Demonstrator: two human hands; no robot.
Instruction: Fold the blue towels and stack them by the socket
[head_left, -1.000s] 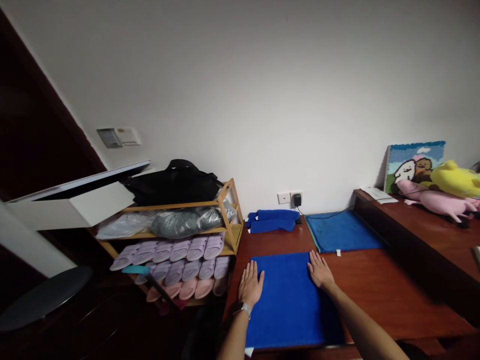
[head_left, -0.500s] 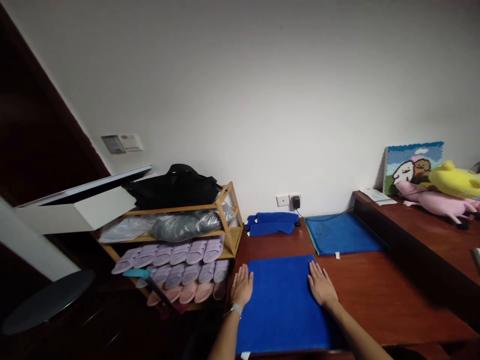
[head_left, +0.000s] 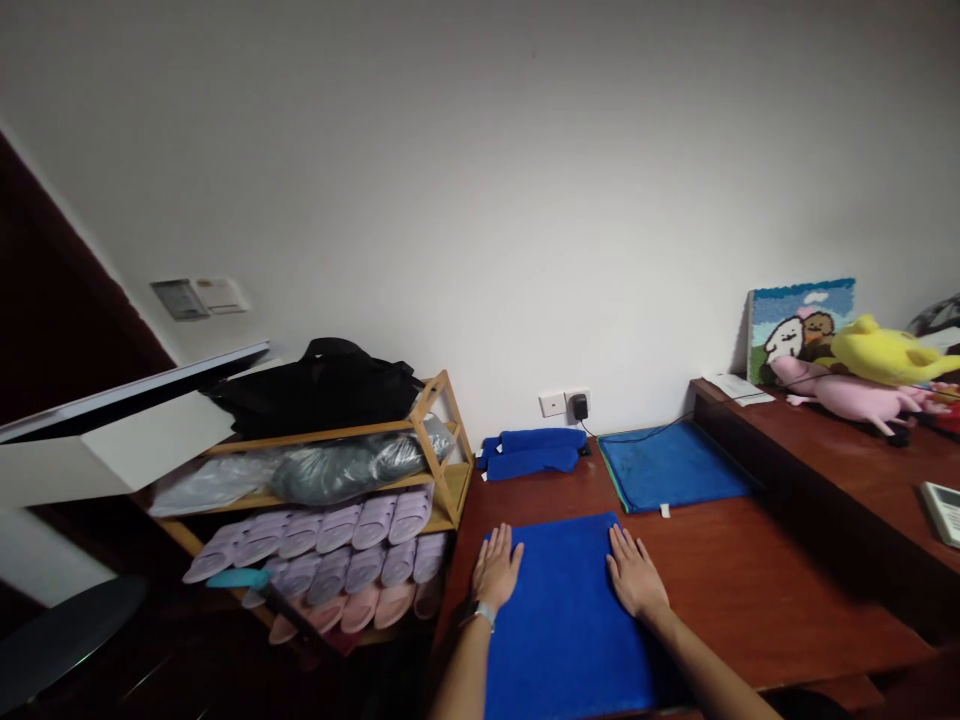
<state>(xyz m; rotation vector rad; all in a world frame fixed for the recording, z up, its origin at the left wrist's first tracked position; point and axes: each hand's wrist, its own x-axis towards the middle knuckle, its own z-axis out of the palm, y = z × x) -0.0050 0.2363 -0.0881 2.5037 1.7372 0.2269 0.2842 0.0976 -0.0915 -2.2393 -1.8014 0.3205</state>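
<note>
Blue towel flat by the table's near edge, seemingly being smoothed.
Left hand and right hand lie flat along its sides, gripping nothing; lifting would call for pinching.

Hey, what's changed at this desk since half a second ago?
The left hand has slid inward, toward the right hand, over the left edge of the blue cloth. The view swung slightly right, showing more of the pale device. Nothing was let go. The right hand stays flat at the cloth's right edge; the folded cloths stayed put.
</note>
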